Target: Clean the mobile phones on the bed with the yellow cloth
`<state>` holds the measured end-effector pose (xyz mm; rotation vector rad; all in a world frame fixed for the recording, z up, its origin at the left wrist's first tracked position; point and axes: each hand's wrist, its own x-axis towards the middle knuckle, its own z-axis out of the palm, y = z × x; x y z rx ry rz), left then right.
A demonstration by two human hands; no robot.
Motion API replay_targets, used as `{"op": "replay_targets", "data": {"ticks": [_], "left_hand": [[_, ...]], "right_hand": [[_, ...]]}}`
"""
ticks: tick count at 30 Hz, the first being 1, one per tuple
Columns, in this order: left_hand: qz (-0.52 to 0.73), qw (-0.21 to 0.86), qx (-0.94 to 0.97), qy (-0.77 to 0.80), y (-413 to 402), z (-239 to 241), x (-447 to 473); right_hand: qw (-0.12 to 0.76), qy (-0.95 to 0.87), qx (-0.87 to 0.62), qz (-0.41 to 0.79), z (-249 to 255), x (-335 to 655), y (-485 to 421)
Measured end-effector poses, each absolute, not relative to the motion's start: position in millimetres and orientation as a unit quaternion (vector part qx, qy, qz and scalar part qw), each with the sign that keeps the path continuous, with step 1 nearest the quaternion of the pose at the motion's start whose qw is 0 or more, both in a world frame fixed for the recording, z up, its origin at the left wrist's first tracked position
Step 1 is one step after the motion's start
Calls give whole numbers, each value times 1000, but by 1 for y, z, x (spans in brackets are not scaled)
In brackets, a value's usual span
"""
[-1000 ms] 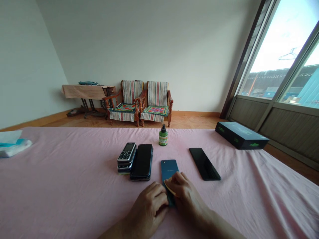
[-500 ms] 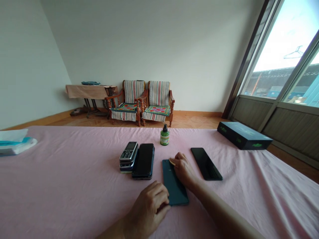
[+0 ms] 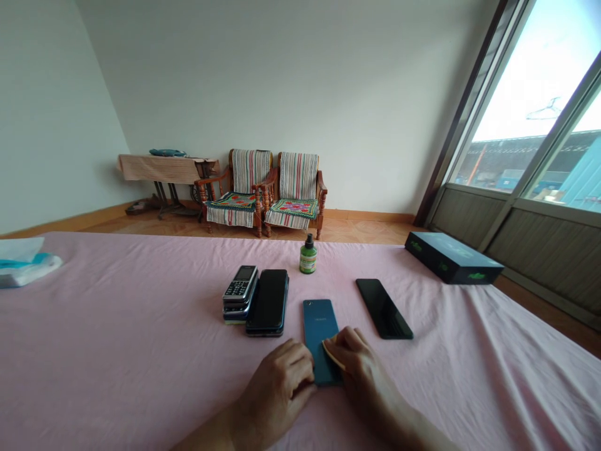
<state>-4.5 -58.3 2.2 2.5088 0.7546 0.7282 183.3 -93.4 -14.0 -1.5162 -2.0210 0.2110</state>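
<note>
Pink cloth [image 3: 117, 338] covers the table. At its near edge the left hand [image 3: 282, 385] curls against the near left corner of a teal-blue smartphone [image 3: 320, 322], which lies back-up on the cloth, and pins it there. The right hand [image 3: 359, 366] presses a small tan pad [image 3: 332, 354] flat on the phone's near half, fingers closed over it.

Half a second ago that hand lay at the phone's far end. It has drawn back toward the body while the phone has stayed in place, so the move reads as a stroke along its back.

Just right lies a black smartphone [image 3: 384, 308]. To the left is a stack of dark smartphones [image 3: 268, 302], with a keypad phone [image 3: 240, 285] on its own pile. Beyond stand a green bottle [image 3: 308, 257] and a dark box [image 3: 453, 257].
</note>
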Motion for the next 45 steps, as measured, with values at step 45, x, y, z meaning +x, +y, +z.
{"op": "replay_targets", "data": {"ticks": [45], "left_hand": [[291,170,906,258,-57,-1,-7]], "right_hand": [[337,-768,-522,155,-16,186,-118]]}}
